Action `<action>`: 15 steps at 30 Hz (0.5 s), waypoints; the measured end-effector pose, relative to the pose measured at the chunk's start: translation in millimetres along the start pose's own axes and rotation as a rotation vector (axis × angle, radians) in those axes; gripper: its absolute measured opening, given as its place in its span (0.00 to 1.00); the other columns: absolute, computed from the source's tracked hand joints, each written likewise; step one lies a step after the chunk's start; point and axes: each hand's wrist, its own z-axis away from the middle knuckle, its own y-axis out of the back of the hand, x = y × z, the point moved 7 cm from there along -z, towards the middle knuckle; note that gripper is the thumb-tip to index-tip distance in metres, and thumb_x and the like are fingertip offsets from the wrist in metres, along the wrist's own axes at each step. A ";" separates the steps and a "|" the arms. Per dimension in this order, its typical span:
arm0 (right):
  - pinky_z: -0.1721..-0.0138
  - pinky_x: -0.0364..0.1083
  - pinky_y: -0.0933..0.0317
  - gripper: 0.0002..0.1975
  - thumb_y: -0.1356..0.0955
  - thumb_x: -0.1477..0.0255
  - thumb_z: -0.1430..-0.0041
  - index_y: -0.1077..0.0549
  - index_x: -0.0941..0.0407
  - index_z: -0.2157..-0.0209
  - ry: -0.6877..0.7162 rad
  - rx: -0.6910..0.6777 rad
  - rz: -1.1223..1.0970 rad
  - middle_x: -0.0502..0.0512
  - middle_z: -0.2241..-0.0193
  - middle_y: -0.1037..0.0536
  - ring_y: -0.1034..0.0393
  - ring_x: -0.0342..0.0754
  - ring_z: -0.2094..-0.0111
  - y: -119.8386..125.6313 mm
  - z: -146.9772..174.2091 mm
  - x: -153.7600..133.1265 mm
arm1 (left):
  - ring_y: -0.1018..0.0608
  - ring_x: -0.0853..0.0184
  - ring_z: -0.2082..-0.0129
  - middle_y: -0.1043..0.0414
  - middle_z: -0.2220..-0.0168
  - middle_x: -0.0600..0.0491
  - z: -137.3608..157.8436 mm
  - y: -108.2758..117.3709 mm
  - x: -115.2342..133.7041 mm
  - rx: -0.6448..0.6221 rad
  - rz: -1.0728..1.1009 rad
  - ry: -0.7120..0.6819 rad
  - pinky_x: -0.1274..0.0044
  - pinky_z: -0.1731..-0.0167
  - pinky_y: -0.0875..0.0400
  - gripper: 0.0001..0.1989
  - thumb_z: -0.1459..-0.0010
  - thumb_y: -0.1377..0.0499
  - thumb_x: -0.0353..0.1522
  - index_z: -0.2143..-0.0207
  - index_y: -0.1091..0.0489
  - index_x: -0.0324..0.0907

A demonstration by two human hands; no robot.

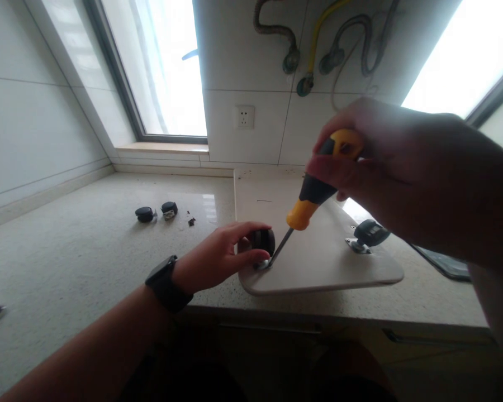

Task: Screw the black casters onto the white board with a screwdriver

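Note:
My right hand (352, 151) is wrapped round the yellow and black handle of a screwdriver (300, 215). The shaft slants down to the left, its tip at the mounting plate of a black caster wheel (264, 241). Thumb and fingers of my left hand (230, 251) grip that caster at the near left corner of a white board (314, 262) with rounded corners. A second caster (369, 233) stands on its metal plate near the board's right side. Whether the tip sits in a screw head is too small to tell.
Two loose casters (145, 214) and small dark bits (191, 221) lie on the speckled countertop (88, 245) left of the board. A wall socket (244, 116), hoses (318, 33) and a window (159, 67) are behind. A dark-edged glassy panel (440, 263) lies at right.

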 end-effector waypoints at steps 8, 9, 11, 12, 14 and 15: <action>0.80 0.43 0.32 0.27 0.26 0.63 0.43 0.28 0.44 0.42 -0.021 -0.075 -0.300 0.49 0.63 0.20 0.25 0.44 0.73 -9.4 3.0 7.0 | 0.21 0.62 0.57 0.24 0.50 0.47 4.7 -1.4 -5.3 0.063 -0.072 -0.040 0.69 0.57 0.23 0.24 0.31 0.40 0.39 0.35 0.35 0.48; 0.79 0.43 0.32 0.27 0.26 0.62 0.44 0.28 0.45 0.42 -0.010 -0.066 -0.285 0.50 0.63 0.20 0.25 0.44 0.73 -8.3 2.5 5.9 | 0.22 0.62 0.57 0.24 0.50 0.47 4.9 -1.7 -6.3 0.065 -0.072 -0.038 0.69 0.57 0.23 0.24 0.31 0.40 0.39 0.34 0.36 0.48; 0.80 0.42 0.32 0.25 0.25 0.59 0.44 0.27 0.46 0.45 0.014 -0.053 -0.270 0.49 0.64 0.20 0.25 0.44 0.73 -6.9 1.5 2.9 | 0.22 0.62 0.57 0.25 0.50 0.47 5.1 -3.1 -7.8 0.060 -0.073 -0.038 0.69 0.56 0.23 0.25 0.30 0.41 0.39 0.33 0.37 0.50; 0.80 0.41 0.34 0.23 0.25 0.58 0.44 0.27 0.46 0.47 0.025 -0.050 -0.268 0.48 0.65 0.21 0.26 0.43 0.74 -6.8 1.2 1.4 | 0.22 0.62 0.55 0.25 0.49 0.47 5.1 -4.2 -8.4 0.054 -0.074 -0.038 0.68 0.54 0.23 0.25 0.30 0.41 0.39 0.33 0.38 0.50; 0.82 0.39 0.36 0.19 0.26 0.57 0.43 0.27 0.47 0.52 0.055 -0.034 -0.261 0.46 0.69 0.23 0.28 0.41 0.76 -6.1 0.9 -1.2 | 0.22 0.60 0.53 0.26 0.46 0.46 5.3 -6.0 -9.3 0.045 -0.075 -0.036 0.66 0.52 0.24 0.26 0.30 0.42 0.38 0.32 0.39 0.51; 0.82 0.39 0.38 0.18 0.26 0.56 0.42 0.28 0.48 0.54 0.070 -0.025 -0.253 0.45 0.71 0.24 0.29 0.40 0.77 -5.7 0.9 -1.7 | 0.22 0.60 0.51 0.26 0.45 0.45 5.5 -6.5 -9.6 0.043 -0.074 -0.034 0.65 0.51 0.24 0.27 0.30 0.42 0.38 0.31 0.40 0.52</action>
